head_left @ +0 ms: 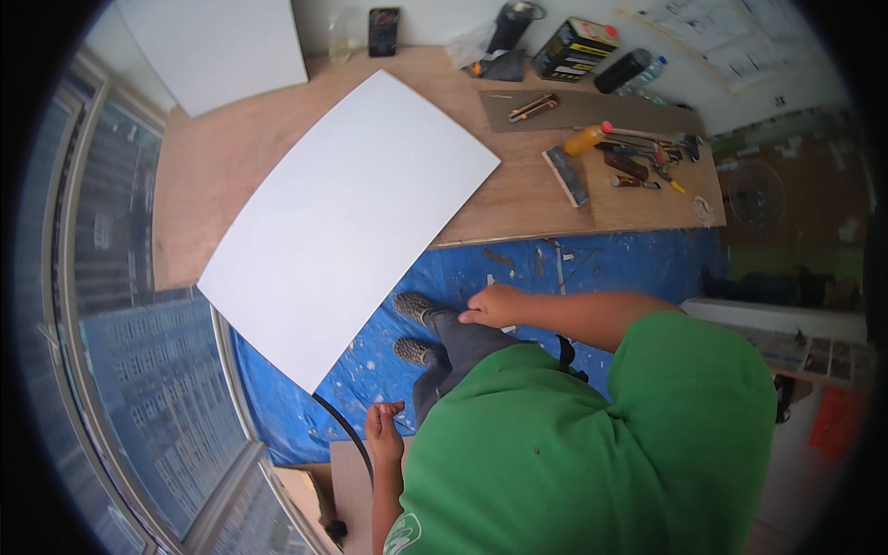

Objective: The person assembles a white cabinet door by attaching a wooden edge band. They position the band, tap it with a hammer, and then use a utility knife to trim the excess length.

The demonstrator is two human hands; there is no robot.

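Our hands were both empty: the left hand [384,427] hung open with fingers loosely curled beside the leg, and the right hand [493,305] rested loosely closed on the thigh, gripping nothing. Ahead of both, well apart from them, the white panel [347,217] lay tilted across the plywood bench [217,157], one corner overhanging the blue tarp [462,268]. At the bench's far edge we saw a black-and-yellow rectangular tin [575,48], a dark bottle [622,70] and a yellow-handled utility knife [533,107].
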